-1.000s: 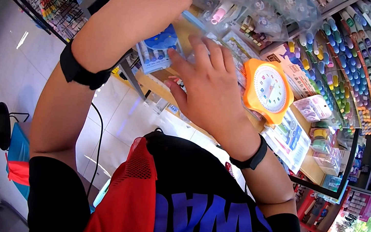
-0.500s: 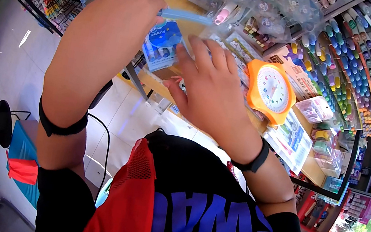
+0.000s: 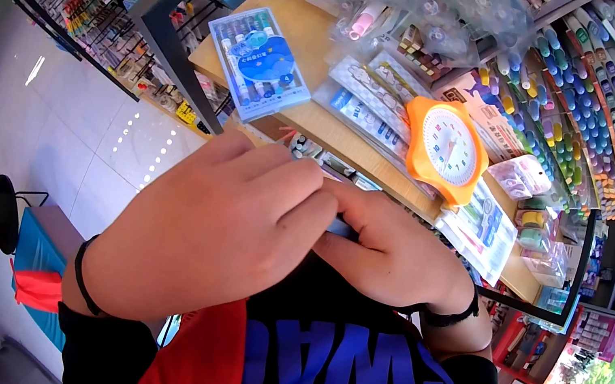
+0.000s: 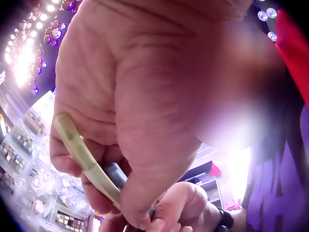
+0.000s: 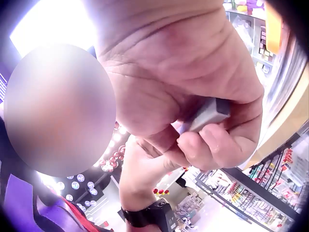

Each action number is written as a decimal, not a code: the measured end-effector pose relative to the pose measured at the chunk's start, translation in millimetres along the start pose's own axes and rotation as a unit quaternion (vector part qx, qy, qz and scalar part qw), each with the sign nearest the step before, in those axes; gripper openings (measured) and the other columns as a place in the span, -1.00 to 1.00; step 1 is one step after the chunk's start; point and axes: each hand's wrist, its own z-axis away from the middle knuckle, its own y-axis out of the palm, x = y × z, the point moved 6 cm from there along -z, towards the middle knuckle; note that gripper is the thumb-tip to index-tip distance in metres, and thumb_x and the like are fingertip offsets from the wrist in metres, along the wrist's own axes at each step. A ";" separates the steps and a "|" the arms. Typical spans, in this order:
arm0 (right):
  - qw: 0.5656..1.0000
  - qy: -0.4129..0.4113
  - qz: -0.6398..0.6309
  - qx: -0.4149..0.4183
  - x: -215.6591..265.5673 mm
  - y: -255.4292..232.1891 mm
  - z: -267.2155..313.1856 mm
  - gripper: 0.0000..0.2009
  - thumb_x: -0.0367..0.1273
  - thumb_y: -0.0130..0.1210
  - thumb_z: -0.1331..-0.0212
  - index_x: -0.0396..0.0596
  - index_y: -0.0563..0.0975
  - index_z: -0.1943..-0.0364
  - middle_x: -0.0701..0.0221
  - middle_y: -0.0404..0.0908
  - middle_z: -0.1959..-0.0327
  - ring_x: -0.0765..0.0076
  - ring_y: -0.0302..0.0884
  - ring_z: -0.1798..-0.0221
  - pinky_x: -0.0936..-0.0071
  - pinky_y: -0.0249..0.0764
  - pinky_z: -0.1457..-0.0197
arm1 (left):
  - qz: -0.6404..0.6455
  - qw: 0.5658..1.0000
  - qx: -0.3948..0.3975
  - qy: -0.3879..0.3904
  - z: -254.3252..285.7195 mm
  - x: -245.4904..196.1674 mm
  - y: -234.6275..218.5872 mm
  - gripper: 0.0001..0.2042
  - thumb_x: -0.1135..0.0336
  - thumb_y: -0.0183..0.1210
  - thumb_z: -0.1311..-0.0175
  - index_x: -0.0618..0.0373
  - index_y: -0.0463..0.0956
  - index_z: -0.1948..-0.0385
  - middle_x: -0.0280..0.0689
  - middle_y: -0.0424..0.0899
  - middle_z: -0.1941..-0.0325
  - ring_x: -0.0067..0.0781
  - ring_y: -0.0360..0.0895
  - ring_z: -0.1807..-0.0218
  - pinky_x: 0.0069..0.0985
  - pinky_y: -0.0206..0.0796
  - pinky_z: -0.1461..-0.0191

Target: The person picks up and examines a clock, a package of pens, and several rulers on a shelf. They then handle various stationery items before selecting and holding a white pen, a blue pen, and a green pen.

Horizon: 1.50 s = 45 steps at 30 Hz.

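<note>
In the head view my left hand (image 3: 213,212) and right hand (image 3: 403,254) meet in front of the chest, fingers curled. The left wrist view has the left fingers pinching a pale, translucent curved strip (image 4: 87,157), its lower end hidden by the thumb. A blue-grey piece (image 4: 116,173) shows behind it. In the right wrist view the right fingers curl round a grey, square-ended bar (image 5: 210,115), mostly covered by the palm. Beyond the hands, a clear box of pens with a blue label (image 3: 259,68) lies on the wooden shelf (image 3: 297,17).
An orange toy clock (image 3: 446,151) stands on the shelf beside flat packets (image 3: 371,109). Plastic-wrapped goods (image 3: 438,9) are at the back and racks of markers (image 3: 579,100) to the right. A black metal frame (image 3: 177,46) edges the shelf's left side.
My left hand has come down from the back of the shelf, where it held a light-blue strip, to meet the right. My right hand has drawn back from the shelf and curled its fingers.
</note>
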 end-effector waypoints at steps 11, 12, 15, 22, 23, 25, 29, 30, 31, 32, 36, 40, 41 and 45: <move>0.962 0.122 0.188 -0.158 3.0 -23.2 24.6 -0.66 -0.21 0.28 -0.40 -0.22 0.61 0.41 0.01 0.58 0.60 -0.36 0.61 0.45 -0.13 0.49 0.31 | 0.044 0.994 -0.091 -0.029 -13.4 28.0 -12.1 -0.44 0.43 0.40 -0.14 0.08 0.53 -0.27 -0.06 0.57 -0.14 -0.04 0.52 -0.25 -0.17 0.37 -0.31; 0.961 0.124 0.189 -0.157 2.1 -26.7 27.7 -0.66 -0.21 0.28 -0.40 -0.22 0.61 0.41 0.01 0.58 0.60 -0.36 0.61 0.45 -0.13 0.49 0.31 | 0.062 0.990 -0.084 -0.096 -14.4 43.7 -11.3 -0.40 0.43 0.40 -0.12 0.08 0.51 -0.30 -0.05 0.55 -0.18 -0.01 0.48 -0.32 -0.13 0.33 -0.37; 0.923 0.164 0.222 -0.268 12.6 -48.5 38.9 -0.63 -0.26 0.38 -0.42 -0.21 0.61 0.51 0.46 0.31 0.73 0.58 0.19 0.61 0.33 0.12 0.51 | -0.085 0.981 -0.134 -0.113 -28.1 78.6 15.3 -0.50 0.40 0.34 -0.21 0.12 0.59 -0.25 -0.11 0.59 -0.13 0.00 0.50 -0.32 -0.11 0.30 -0.41; 0.873 0.056 0.300 -0.380 28.3 -83.1 10.9 -0.49 -0.20 0.44 -0.41 -0.09 0.37 0.57 0.62 0.26 0.66 0.68 0.13 0.53 0.46 0.04 0.46 | -0.162 0.972 -0.109 -0.133 -73.8 140.2 64.7 -0.71 0.28 0.24 -0.40 0.13 0.76 -0.06 -0.19 0.67 -0.16 -0.09 0.51 -0.39 -0.09 0.32 -0.45; 0.874 0.055 0.302 -0.377 26.7 -84.7 4.4 -0.49 -0.20 0.44 -0.41 -0.09 0.37 0.57 0.62 0.26 0.66 0.68 0.13 0.53 0.46 0.04 0.46 | -0.119 0.979 -0.107 -0.127 -75.6 143.2 66.9 -0.71 0.29 0.25 -0.40 0.12 0.76 -0.06 -0.19 0.69 -0.16 -0.10 0.52 -0.40 -0.08 0.30 -0.48; 0.866 0.031 0.336 -0.369 24.7 -84.0 -9.3 -0.57 -0.17 0.43 -0.27 -0.32 0.57 0.43 0.08 0.56 0.47 -0.05 0.52 0.41 0.10 0.43 0.29 | -0.074 0.984 -0.105 -0.122 -79.1 146.7 69.5 -0.71 0.30 0.27 -0.39 0.11 0.76 -0.07 -0.19 0.72 -0.16 -0.11 0.52 -0.41 -0.07 0.28 -0.50; 0.851 0.035 0.404 -0.333 6.1 -82.7 -34.9 -0.60 -0.17 0.43 -0.20 -0.31 0.61 0.34 0.00 0.63 0.29 -0.25 0.64 0.16 -0.06 0.54 0.08 | 0.028 0.984 -0.101 -0.141 -85.7 152.4 68.3 -0.72 0.32 0.30 -0.41 0.12 0.75 -0.10 -0.11 0.82 -0.06 -0.04 0.70 -0.24 -0.19 0.46 -0.39; 0.852 0.035 0.405 -0.330 -0.2 -83.5 -39.6 -0.60 -0.17 0.43 -0.20 -0.31 0.61 0.34 0.00 0.63 0.29 -0.25 0.64 0.16 -0.06 0.54 0.08 | 0.076 0.980 -0.087 -0.159 -87.3 156.2 69.9 -0.72 0.33 0.30 -0.42 0.13 0.74 -0.11 -0.07 0.85 -0.02 -0.01 0.76 -0.16 -0.23 0.52 -0.32; 0.846 0.030 0.423 -0.323 -5.0 -83.7 -44.6 -0.61 -0.17 0.42 -0.20 -0.30 0.61 0.32 0.00 0.64 0.27 -0.24 0.65 0.13 -0.06 0.55 0.05 | 0.079 0.980 -0.088 -0.162 -88.0 157.9 70.2 -0.72 0.33 0.30 -0.42 0.13 0.74 -0.11 -0.07 0.85 -0.02 -0.01 0.76 -0.16 -0.23 0.52 -0.32; 0.840 0.024 0.440 -0.317 -8.9 -83.6 -49.4 -0.62 -0.17 0.41 -0.20 -0.29 0.61 0.31 0.01 0.65 0.25 -0.24 0.65 0.10 -0.06 0.56 0.02 | 0.092 0.978 -0.085 -0.164 -88.6 160.0 70.7 -0.72 0.33 0.30 -0.43 0.14 0.74 -0.12 -0.06 0.85 -0.02 0.00 0.78 -0.12 -0.24 0.56 -0.27; 0.828 0.018 0.467 -0.309 -19.6 -82.6 -60.3 -0.62 -0.17 0.41 -0.19 -0.28 0.60 0.28 0.01 0.67 0.22 -0.24 0.65 0.04 -0.05 0.57 -0.04 | 0.131 0.978 -0.087 -0.139 -91.6 172.7 77.8 -0.72 0.34 0.30 -0.45 0.14 0.74 -0.12 -0.02 0.84 -0.05 0.02 0.78 -0.12 -0.22 0.59 -0.25; 0.851 0.061 0.438 -0.284 -23.1 -83.2 -62.9 -0.49 -0.05 0.49 -0.12 -0.28 0.59 0.24 -0.04 0.68 0.19 -0.27 0.66 0.01 -0.05 0.58 -0.07 | 0.090 0.987 -0.080 -0.103 -92.4 168.8 80.1 -0.74 0.32 0.30 -0.46 0.15 0.76 -0.08 -0.02 0.83 -0.04 0.04 0.78 -0.10 -0.19 0.59 -0.24; 0.860 0.076 0.428 -0.267 -24.1 -82.3 -62.9 -0.43 0.00 0.52 -0.08 -0.29 0.58 0.23 -0.06 0.68 0.18 -0.28 0.66 0.00 -0.05 0.58 -0.08 | 0.061 0.989 -0.076 -0.111 -92.6 165.4 79.5 -0.74 0.31 0.30 -0.45 0.15 0.76 -0.07 -0.04 0.83 -0.04 0.04 0.76 -0.12 -0.16 0.58 -0.25; 0.846 0.059 0.454 -0.272 -25.3 -78.9 -61.0 -0.33 0.08 0.55 -0.04 -0.32 0.56 0.18 -0.08 0.68 0.17 -0.29 0.66 0.00 -0.06 0.57 -0.07 | -0.038 0.993 -0.056 -0.092 -91.3 157.2 77.8 -0.74 0.30 0.32 -0.41 0.12 0.79 -0.04 -0.10 0.82 -0.04 0.00 0.70 -0.23 -0.11 0.51 -0.34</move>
